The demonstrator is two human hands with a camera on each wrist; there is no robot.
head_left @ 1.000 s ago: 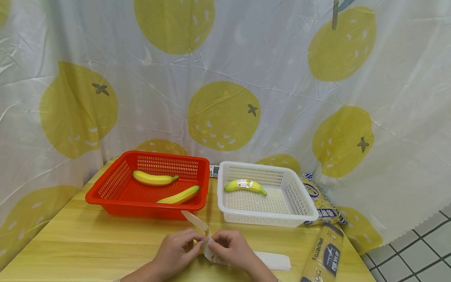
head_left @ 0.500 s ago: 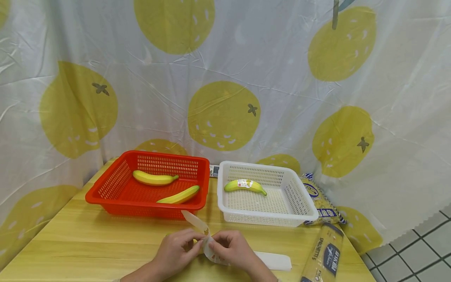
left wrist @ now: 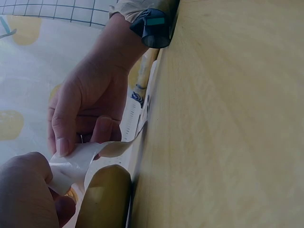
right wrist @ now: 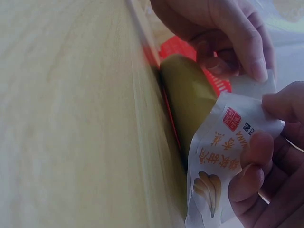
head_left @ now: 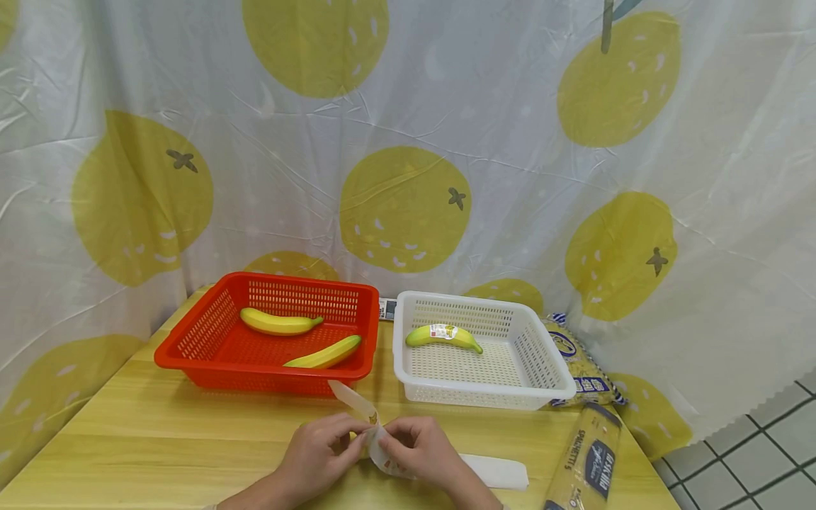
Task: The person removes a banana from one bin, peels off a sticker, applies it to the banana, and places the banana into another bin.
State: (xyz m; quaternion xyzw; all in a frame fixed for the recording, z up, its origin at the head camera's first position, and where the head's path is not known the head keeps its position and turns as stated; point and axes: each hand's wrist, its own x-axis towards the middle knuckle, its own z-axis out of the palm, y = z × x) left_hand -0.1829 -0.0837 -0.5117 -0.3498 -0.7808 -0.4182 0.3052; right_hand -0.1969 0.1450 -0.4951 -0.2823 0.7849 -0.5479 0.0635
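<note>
A white paper banana label [right wrist: 213,161], printed with bananas and orange characters, is pinched between the two hands. My left hand [head_left: 321,453] pinches it from the left, thumb against forefinger; my right hand [head_left: 423,450] grips it from the right. One narrow end of the label [head_left: 353,404] sticks up past the fingers toward the red basket. Close behind the label a yellow banana [right wrist: 185,95] lies on the table, mostly hidden by the hands in the head view. A flat white strip [head_left: 494,471] extends on the table from beneath the right hand.
A red basket [head_left: 268,375] at the back left holds two bananas. The white basket [head_left: 478,397] beside it holds one labelled banana [head_left: 443,336]. At the right are a spaghetti pack [head_left: 583,460] and a yellow-and-blue bag [head_left: 583,368]. A patterned curtain hangs behind.
</note>
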